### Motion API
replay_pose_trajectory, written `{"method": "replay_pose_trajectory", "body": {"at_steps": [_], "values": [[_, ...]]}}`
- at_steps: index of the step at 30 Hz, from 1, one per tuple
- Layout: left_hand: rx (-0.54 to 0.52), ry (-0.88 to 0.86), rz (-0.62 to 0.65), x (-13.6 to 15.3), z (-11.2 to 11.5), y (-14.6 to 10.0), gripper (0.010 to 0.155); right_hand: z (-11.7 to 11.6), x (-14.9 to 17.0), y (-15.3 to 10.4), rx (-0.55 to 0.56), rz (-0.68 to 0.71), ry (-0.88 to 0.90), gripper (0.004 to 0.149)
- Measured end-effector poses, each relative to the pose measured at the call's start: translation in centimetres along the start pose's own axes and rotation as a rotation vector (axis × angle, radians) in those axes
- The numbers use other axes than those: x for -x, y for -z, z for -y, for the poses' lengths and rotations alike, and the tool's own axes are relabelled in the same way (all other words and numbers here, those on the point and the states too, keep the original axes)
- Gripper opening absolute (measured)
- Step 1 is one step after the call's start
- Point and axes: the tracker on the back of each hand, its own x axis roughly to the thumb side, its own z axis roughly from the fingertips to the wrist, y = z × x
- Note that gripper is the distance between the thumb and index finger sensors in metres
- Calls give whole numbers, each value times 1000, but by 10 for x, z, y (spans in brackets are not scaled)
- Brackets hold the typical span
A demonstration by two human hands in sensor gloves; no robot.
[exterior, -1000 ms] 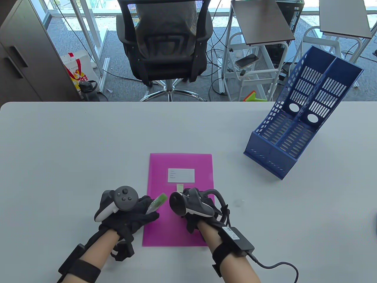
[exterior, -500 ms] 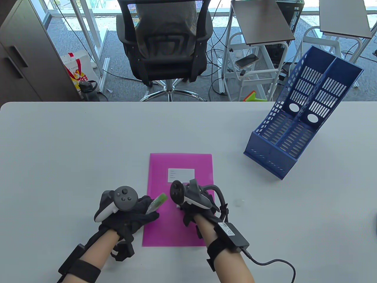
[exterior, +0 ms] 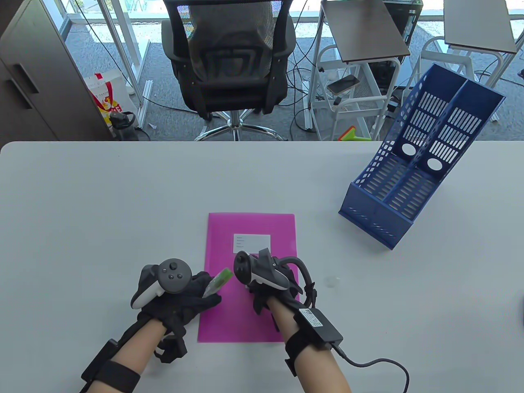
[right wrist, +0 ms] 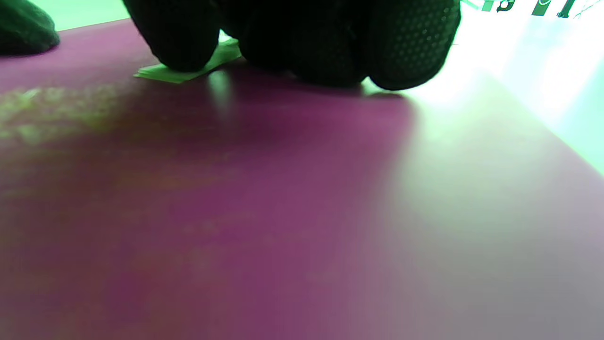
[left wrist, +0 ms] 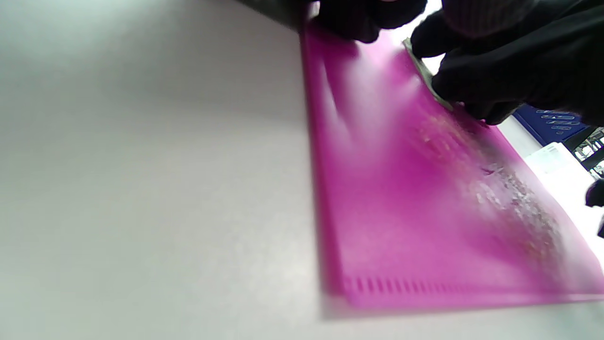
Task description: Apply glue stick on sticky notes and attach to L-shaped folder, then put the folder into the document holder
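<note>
A magenta L-shaped folder lies flat near the table's front, with a white label on it. My left hand rests at the folder's left edge and grips a green glue stick, whose tip points up and to the right. My right hand sits on the folder just below the label. In the right wrist view its fingertips press down on a pale green sticky note lying on the folder. The table view hides the note under that hand. The blue document holder stands at the back right.
A small clear round object lies on the table right of the folder. A dark object pokes in at the right edge. An office chair and a cart stand beyond the far edge. A cable trails from my right wrist.
My right hand has slid forward on the folder and now covers the sticky note that showed just ahead of it. The left hand and glue stick have stayed put.
</note>
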Motion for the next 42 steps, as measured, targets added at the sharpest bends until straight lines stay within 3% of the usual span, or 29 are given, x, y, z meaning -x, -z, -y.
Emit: {"method": "replay_pose_trajectory", "body": {"at_steps": [3, 9, 15, 17, 22, 25, 27, 29, 31, 36, 38, 40, 42], "values": [[0, -1, 0, 0, 0, 0, 52, 1, 4, 3, -37, -16, 36, 66], [-1, 0, 0, 0, 0, 0, 52, 5, 7, 11, -126, -44, 67, 63], [4, -7, 1, 0, 0, 0, 52, 2, 11, 8, -93, -13, 55, 74], [2, -5, 1, 0, 0, 0, 52, 2, 11, 9, -97, -19, 61, 65], [2, -3, 0, 0, 0, -1, 52, 3, 11, 9, -110, -24, 75, 66], [28, -16, 9, 1, -1, -1, 52, 10, 13, 2, -58, 8, 134, 72], [92, -62, 31, 0, -3, -1, 56, 15, 15, -9, 49, 23, 180, 73], [160, -83, 46, -2, -6, -2, 57, 24, 17, -27, 224, 62, 252, 74], [97, -74, 79, -6, -10, -7, 57, 29, 19, -44, 278, 142, 396, 78], [-16, -251, 232, -22, -10, -14, 57, 19, 16, -65, 259, 315, 867, 85], [-31, -307, 306, -32, -4, -15, 57, 13, 13, -65, 152, 352, 1064, 86], [-16, -312, 361, -42, 1, -18, 57, 11, 10, -65, 131, 387, 1175, 80], [-17, -282, 394, -49, 3, -21, 57, 12, 9, -68, 158, 405, 1237, 65]]}}
